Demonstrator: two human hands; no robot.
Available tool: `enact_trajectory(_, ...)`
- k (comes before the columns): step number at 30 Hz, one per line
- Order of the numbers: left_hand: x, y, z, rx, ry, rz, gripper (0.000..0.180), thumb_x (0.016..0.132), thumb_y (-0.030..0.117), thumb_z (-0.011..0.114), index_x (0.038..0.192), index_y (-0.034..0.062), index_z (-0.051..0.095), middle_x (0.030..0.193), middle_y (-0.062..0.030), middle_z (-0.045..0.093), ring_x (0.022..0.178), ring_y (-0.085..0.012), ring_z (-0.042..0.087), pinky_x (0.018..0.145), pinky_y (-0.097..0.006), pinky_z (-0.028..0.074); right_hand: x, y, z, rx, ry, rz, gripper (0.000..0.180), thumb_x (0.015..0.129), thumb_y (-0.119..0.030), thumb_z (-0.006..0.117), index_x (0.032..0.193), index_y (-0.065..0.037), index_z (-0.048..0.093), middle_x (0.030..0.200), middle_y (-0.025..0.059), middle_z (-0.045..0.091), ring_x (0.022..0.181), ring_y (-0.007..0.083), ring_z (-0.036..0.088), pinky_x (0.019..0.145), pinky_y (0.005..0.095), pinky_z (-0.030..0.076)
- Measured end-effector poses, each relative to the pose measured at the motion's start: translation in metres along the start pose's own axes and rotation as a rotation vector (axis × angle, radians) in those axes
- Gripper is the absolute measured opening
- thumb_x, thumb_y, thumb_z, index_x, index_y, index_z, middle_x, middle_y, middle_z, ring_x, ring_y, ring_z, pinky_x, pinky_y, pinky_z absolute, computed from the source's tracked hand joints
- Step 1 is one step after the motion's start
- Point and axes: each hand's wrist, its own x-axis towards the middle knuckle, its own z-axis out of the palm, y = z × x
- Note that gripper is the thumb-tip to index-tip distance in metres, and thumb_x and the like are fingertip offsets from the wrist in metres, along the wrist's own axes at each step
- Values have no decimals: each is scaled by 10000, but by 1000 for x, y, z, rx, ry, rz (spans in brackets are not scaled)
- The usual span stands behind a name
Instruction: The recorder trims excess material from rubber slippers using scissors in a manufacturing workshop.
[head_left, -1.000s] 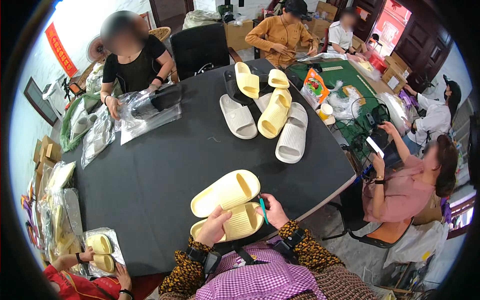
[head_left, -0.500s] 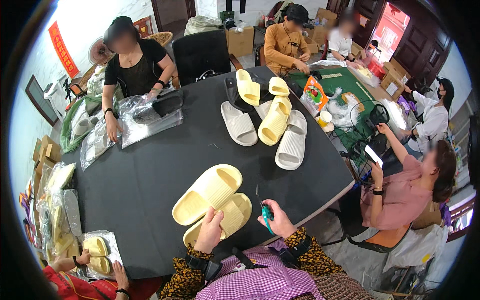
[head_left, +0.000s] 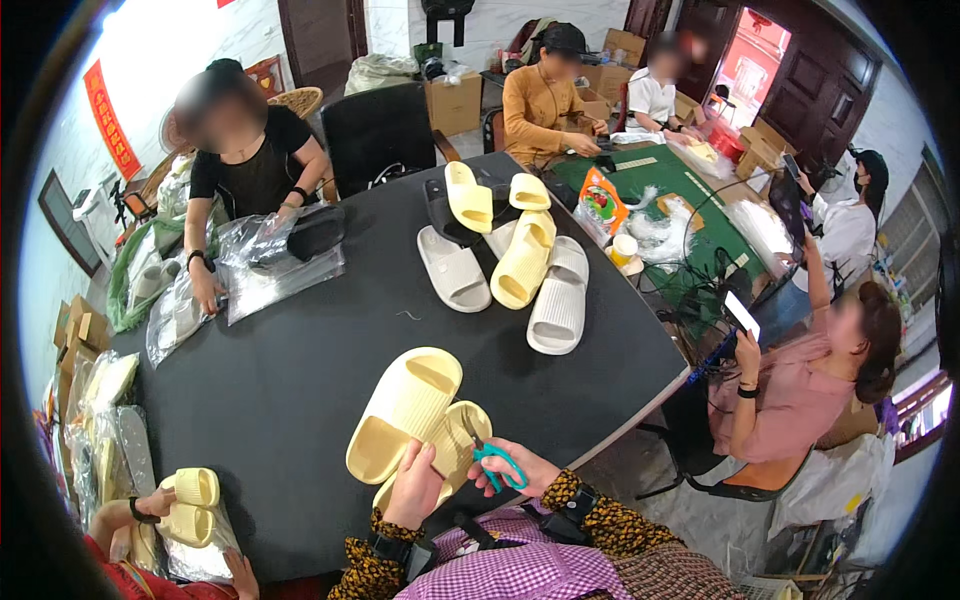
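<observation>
Two pale yellow slippers lie side by side on the black-topped table, the farther slipper (head_left: 405, 410) on the left and the nearer slipper (head_left: 452, 440) partly hidden by my hands. My left hand (head_left: 415, 487) is closed on the nearer slipper's edge, thumb uppermost. In my right hand (head_left: 520, 468) is a small pair of scissors (head_left: 497, 464) with teal handles. Their dark blades point at the ribbed strap of the nearer slipper and overlap it in the view; whether they touch it I cannot tell.
Beyond lie yellow slippers (head_left: 523, 260), grey slippers (head_left: 558, 310) and a black one. A person opposite handles clear bags (head_left: 280, 260). At the lower left another person's hand (head_left: 155, 505) holds yellow slippers. Several people sit around a green table (head_left: 690, 190); an orange-seated chair (head_left: 750, 475) stands at the right.
My right hand has brought the scissors leftward, from beside the slippers to over the nearer one. My left hand keeps its hold. At the lower left, the person's yellow slippers are lifted and tilted.
</observation>
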Motion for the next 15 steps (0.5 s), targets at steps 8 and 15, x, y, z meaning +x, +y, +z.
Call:
enact_trajectory(8,1,-7,-1,13,-13,-2,352,967,122,400,1291,-13,372,1301,-151,460,1198,-269,460,1016,-425,357,-4,3,-4,90,-39,-86,393,906,-252,545,1210,-31,431,991,102,595,838,182,587,702,337,511)
enact_trajectory(15,-2,-5,0,-3,-4,-35,326,969,132,390,1261,-15,385,1226,-154,506,1123,-262,509,967,-400,396,-5,1,5,126,26,-37,354,908,-242,539,1182,-35,454,966,106,596,819,192,588,690,354,505)
